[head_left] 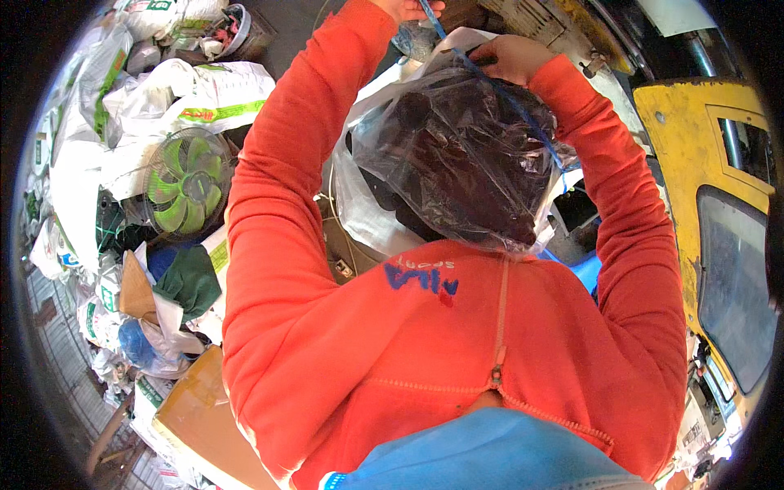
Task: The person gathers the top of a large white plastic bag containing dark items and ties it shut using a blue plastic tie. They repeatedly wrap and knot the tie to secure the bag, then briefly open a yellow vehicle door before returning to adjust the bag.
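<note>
A clear plastic bag (465,155) with dark brown contents stands upright close against my chest, inside a whitish outer sack (363,216). A thin blue strap (510,102) runs over the bag from the top edge of the view down to its right side. My left hand (404,8) is partly cut off by the upper edge, its fingers closed on the strap's far end. On the far right rim of the bag, my right hand (518,59) has its fingers curled over the gathered plastic beside the strap. Some of its fingertips are hidden.
A green-bladed fan (186,180) stands at the left among piled white sacks (220,86). Yellow machine housing (674,135) with a window rises close to my right arm. An orange-brown box (208,416) lies at lower left, near a dark green cloth (192,282).
</note>
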### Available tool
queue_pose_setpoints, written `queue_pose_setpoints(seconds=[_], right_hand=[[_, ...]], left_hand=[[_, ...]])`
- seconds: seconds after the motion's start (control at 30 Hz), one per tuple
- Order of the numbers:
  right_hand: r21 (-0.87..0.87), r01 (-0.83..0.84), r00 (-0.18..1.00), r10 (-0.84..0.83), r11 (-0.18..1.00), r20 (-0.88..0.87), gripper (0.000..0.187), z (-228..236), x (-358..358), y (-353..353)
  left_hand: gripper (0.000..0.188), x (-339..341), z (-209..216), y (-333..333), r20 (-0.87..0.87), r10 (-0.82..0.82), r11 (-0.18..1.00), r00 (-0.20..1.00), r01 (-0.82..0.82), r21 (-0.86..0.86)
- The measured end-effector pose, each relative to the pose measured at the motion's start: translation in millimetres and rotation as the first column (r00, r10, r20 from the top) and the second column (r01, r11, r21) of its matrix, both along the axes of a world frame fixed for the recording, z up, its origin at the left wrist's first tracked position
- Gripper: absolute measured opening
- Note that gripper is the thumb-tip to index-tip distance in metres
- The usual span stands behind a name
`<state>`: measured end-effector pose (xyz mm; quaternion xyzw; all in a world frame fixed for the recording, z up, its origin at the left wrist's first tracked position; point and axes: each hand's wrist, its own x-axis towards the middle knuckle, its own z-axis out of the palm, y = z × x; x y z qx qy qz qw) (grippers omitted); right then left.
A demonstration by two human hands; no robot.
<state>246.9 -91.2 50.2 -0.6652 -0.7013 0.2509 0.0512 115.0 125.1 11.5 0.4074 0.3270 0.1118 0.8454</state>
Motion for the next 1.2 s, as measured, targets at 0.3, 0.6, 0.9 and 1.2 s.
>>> queue_pose_setpoints(seconds=[0.3, 0.6, 0.9, 1.2], right_hand=[[0.132, 0.15, 0.979, -0.128, 0.98, -0.158, 0.027, -21, -12, -1], [0.1, 0.265, 0.897, -0.283, 0.959, 0.339, 0.03, -14, -13, -7], [0.618, 0.101, 0.961, 0.084, 0.78, -0.262, 0.051, 45, -86, -72], [0.428, -0.205, 0.979, 0.19, 0.88, 0.078, 0.075, -2, -171, -99]], left_hand=[[0.045, 17, -26, 4, 0.004, 0.028, 0.991, 1.0, -0.027, -0.127], [0.042, 6, -28, 12, 0.138, 0.042, 0.975, 0.99, -0.011, -0.222], [0.041, -8, 8, -17, 0.196, -0.044, 0.995, 0.98, 0.061, -0.082], [0.043, -4, 25, -27, 0.162, -0.122, 0.987, 0.979, 0.137, -0.088]])
